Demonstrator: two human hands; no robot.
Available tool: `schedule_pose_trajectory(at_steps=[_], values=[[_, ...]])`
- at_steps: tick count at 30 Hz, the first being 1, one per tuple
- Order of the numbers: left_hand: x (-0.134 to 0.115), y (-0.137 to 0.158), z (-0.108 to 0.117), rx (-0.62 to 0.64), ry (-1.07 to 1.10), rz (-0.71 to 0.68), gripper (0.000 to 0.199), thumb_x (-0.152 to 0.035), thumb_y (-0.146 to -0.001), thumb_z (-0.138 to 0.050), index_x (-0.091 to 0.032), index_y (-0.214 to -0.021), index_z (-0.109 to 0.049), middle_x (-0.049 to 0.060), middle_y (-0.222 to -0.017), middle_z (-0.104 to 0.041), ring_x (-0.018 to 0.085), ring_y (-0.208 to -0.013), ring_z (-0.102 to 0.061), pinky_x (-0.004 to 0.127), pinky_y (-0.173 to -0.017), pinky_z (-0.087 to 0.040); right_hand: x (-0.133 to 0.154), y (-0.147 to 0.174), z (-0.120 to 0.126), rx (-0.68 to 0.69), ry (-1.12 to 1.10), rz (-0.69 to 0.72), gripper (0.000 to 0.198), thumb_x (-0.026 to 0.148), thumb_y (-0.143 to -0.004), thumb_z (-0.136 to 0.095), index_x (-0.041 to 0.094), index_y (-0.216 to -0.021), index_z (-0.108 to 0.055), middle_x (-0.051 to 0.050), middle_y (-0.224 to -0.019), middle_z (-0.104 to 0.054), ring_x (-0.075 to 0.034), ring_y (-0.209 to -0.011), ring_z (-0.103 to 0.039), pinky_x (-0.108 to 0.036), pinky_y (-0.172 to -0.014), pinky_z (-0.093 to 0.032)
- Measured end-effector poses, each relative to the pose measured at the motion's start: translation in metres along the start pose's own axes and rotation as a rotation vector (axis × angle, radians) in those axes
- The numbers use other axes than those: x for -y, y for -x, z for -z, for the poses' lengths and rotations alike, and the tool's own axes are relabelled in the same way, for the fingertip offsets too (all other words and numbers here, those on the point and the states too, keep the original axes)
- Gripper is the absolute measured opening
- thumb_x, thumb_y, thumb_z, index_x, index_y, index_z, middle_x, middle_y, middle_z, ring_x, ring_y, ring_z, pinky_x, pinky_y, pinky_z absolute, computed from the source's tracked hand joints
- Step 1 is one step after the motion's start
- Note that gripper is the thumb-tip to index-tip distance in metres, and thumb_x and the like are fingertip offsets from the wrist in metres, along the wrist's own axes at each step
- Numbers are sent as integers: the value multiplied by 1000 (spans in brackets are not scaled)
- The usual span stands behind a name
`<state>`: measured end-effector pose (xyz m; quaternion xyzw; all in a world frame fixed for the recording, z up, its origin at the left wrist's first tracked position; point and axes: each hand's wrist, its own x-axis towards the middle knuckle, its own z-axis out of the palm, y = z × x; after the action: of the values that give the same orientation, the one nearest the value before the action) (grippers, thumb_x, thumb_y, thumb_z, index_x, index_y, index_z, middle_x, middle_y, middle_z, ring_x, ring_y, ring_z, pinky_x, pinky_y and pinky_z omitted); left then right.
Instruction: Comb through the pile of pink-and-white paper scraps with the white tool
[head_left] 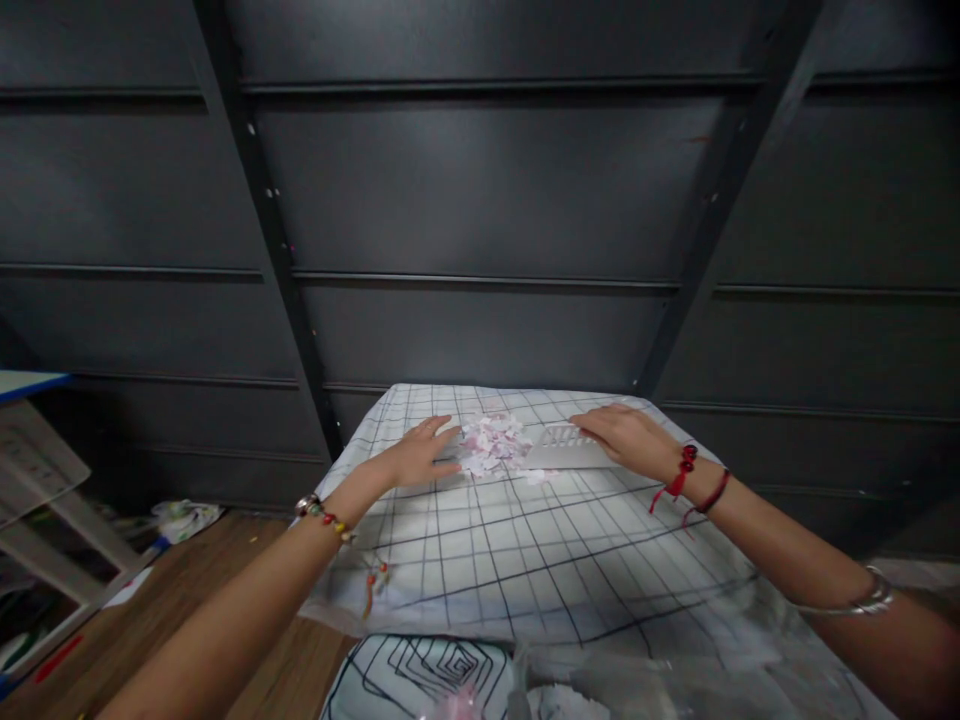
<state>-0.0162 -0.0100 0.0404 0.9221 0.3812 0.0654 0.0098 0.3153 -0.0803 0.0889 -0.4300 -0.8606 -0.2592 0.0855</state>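
A loose pile of small white and pinkish paper scraps (pixel 493 441) lies on the checked tablecloth (pixel 517 560). At its left edge, my left hand (pixel 421 452) is open, fingers spread, the fingertips close to or touching the scraps. My right hand (pixel 628 436) is closed on the right end of a flat whitish slotted piece (pixel 562 450), whose exact kind I cannot make out. The left end of that piece reaches the right side of the pile. A few scraps lie just in front of it.
A dark panelled metal wall (pixel 480 190) rises behind the table. Near me are a pale cushion-like thing with black line pattern (pixel 427 665) and clear plastic (pixel 637 685). At left, a light-coloured stand (pixel 45 460) is on the wooden floor (pixel 225 570).
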Motion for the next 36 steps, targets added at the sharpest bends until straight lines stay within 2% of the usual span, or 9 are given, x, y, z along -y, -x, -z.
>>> schedule_pose_trajectory(at_steps=[3, 7, 10, 18, 27, 32, 36], values=[[11, -24, -24, -8, 93, 13, 74, -60, -83, -39, -13, -138, -22, 16, -145, -13, 33, -131, -11, 44, -102, -20, 4, -6, -3, -62, 17, 26, 31, 8, -81, -41, 16, -105, -58, -5, -87, -66, -14, -78, -58, -27, -71, -41], [25, -40, -47, -58, 163, 33, 68, -59, -89, -27, -11, -137, -22, 16, -144, -17, 29, -131, -13, 41, -103, -20, 6, -19, -12, -146, 32, 63, 34, 5, -78, -41, 15, -106, -58, -4, -81, -64, -15, -71, -57, -28, -67, -41], [28, -42, -54, -66, 165, 45, 66, -56, -91, -26, -9, -137, -22, 17, -143, -19, 28, -131, -14, 40, -105, -18, 5, -29, -23, -263, -6, 122, 33, 4, -77, -38, 13, -102, -60, -4, -74, -62, -14, -67, -55, -28, -66, -40], [25, -38, -48, -15, 246, 12, 66, -54, -90, -31, -15, -140, -15, 11, -146, -13, 27, -132, -12, 40, -106, -16, 1, -34, -46, -446, -104, 166, 29, 8, -79, -37, 12, -93, -62, -3, -64, -59, -14, -62, -50, -29, -62, -39], [21, -46, -52, 6, 199, -45, 66, -57, -90, -29, -16, -140, -16, 13, -145, -12, 31, -130, -15, 45, -105, -19, -9, -20, -51, -480, -123, 170, 25, 11, -80, -38, 11, -86, -62, -3, -60, -57, -14, -58, -47, -29, -56, -37], [17, -47, -49, 32, 172, -32, 66, -56, -90, -29, -14, -140, -15, 14, -145, -12, 30, -131, -13, 43, -105, -17, -22, -14, -47, -536, -31, 78, 24, 11, -80, -40, 13, -84, -63, -2, -60, -57, -13, -58, -48, -28, -56, -38], [15, -45, -46, 28, 170, -24, 66, -54, -90, -30, -14, -140, -15, 14, -145, -13, 30, -130, -15, 43, -105, -19, -29, -8, -46, -517, -19, 53, 22, 13, -81, -42, 13, -85, -63, -3, -63, -60, -14, -61, -51, -28, -57, -39]])
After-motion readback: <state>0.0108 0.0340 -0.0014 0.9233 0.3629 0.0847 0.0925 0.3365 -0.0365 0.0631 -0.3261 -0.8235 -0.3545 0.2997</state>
